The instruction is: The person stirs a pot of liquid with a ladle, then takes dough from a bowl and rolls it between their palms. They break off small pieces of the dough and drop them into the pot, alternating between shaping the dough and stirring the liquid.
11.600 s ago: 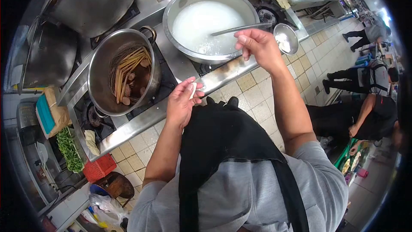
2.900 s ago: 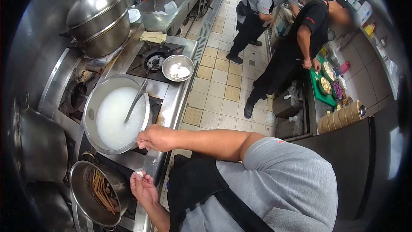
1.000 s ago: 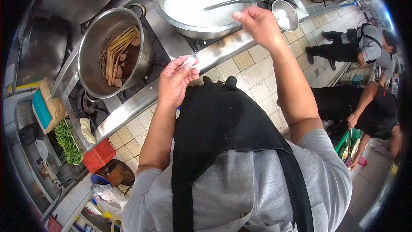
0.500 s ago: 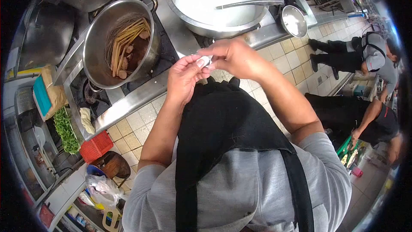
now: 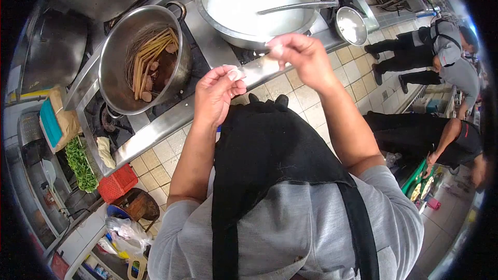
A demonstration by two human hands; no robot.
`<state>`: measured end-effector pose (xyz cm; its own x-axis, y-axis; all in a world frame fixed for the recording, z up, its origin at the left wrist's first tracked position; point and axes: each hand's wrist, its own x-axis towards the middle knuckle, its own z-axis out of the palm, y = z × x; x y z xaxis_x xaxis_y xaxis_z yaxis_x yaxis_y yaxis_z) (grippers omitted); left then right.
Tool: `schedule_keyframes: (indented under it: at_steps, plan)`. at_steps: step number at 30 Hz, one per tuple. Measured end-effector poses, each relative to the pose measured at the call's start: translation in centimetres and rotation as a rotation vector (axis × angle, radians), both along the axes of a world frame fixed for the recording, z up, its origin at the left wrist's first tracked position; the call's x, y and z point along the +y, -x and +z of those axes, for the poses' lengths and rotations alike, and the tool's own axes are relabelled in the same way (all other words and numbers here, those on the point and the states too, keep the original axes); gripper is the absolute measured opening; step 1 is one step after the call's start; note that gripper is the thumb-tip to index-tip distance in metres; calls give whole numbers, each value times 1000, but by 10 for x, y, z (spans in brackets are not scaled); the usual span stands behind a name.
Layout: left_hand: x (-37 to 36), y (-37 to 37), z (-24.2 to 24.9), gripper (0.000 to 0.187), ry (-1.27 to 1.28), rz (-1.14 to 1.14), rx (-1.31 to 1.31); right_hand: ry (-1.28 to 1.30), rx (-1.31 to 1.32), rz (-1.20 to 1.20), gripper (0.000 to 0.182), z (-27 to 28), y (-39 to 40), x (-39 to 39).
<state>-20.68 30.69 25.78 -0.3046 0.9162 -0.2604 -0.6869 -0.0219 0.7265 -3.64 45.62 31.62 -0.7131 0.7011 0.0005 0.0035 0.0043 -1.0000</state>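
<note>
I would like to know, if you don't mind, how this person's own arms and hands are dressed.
The left hand and right hand are ungloved, and no watch or bracelet shows. The forearms are uncovered below short grey sleeves. A black apron covers part of the grey shirt.

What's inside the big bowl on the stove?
The big bowl holds milky white liquid, with a metal handle sticking out. Liquid hides the handle's lower end and the bowl's bottom.
</note>
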Motion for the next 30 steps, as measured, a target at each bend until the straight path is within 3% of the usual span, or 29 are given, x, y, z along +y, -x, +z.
schedule_keyframes:
  at_steps: [6, 19, 24, 30]
  plan:
    - [-3, -3, -5, 14, 57, -7, -22, 145, -35, 53, 15, -6, -11, 7]
    - [-6, 3, -14, 18, 54, 6, -46, 139, -132, -21, 14, -6, -27, 12]
    - [-7, 6, -23, 19, 56, 23, -65, -22, -224, -189, 13, 6, -36, 27]
    - [-6, 5, -27, 20, 90, 49, -36, -155, -272, -177, 9, 14, -25, 45]
